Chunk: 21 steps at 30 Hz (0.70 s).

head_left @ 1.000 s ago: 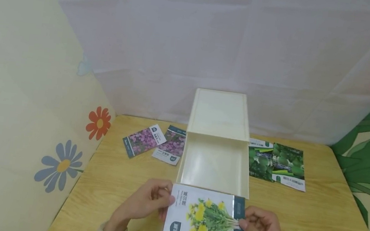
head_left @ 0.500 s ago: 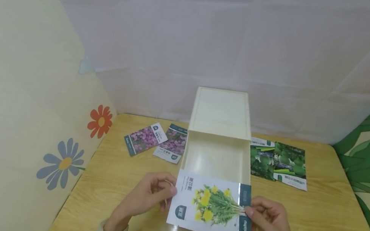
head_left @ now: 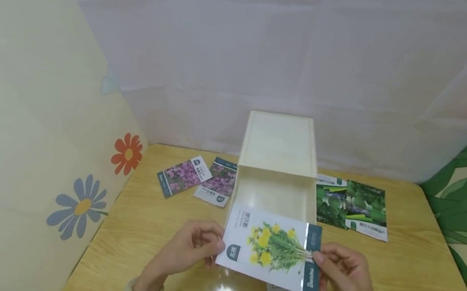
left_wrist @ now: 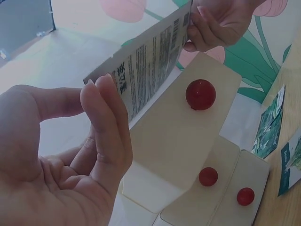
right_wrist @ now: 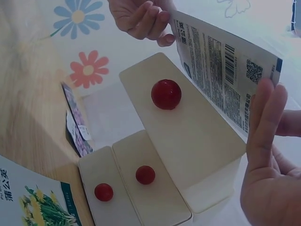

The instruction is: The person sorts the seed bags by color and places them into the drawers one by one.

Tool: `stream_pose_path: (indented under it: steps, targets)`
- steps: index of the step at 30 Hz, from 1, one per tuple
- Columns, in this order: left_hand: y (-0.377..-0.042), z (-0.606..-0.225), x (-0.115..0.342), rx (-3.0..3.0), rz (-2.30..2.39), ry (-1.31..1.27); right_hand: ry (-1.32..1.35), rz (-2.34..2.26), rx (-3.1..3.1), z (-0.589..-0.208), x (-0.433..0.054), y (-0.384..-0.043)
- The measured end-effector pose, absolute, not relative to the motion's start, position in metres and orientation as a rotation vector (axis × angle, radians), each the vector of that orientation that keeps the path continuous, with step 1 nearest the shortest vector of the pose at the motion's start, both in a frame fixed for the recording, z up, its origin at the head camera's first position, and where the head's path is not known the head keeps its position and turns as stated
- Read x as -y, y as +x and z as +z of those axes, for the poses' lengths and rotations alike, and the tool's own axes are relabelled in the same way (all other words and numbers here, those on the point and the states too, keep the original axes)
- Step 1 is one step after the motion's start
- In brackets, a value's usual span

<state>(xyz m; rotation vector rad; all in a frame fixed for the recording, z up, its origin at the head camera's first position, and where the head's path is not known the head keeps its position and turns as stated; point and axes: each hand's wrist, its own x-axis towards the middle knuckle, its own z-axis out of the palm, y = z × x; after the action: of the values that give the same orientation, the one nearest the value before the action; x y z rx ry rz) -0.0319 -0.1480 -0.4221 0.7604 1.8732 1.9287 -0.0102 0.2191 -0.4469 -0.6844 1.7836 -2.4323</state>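
A white seed packet (head_left: 277, 251) with yellow dandelions printed on it is held flat and slightly tilted above the front of a pulled-out cream drawer (head_left: 277, 191). My left hand (head_left: 191, 249) pinches its left edge between thumb and fingers. On the right, my right hand (head_left: 346, 276) pinches the dark green end with the thumb on top. Both wrist views show the packet's printed underside (right_wrist: 221, 66) above the drawer front, which bears a red knob (left_wrist: 201, 94). The packet hides part of the drawer's inside.
The cream drawer unit (head_left: 281, 141) has two lower drawers pushed in, with red knobs (right_wrist: 146, 175). Two purple-flower packets (head_left: 184, 177) lie left of it, two green packets (head_left: 366, 208) right. Another dandelion packet (right_wrist: 37, 202) lies on the wooden table (head_left: 408, 280) before the unit.
Both hands have carried the dandelion packet away from the body and slightly right, over the open drawer. Part of the packet lying on the table now shows below it.
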Motion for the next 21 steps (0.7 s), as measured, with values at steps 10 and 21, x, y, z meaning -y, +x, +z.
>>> stream_pose_path:
  steps: [10, 21]
  targets:
    - [-0.0328, -0.4256, 0.1469, -1.781, 1.972, 0.795, -0.632, -2.449, -1.817, -0.4459, -0.2221, -0.0156]
    - [-0.0370, -0.4212, 0.1435, -1.901, 1.963, 0.583, -0.600, -2.520, -1.702, -0.4433, -0.2185, -0.0198]
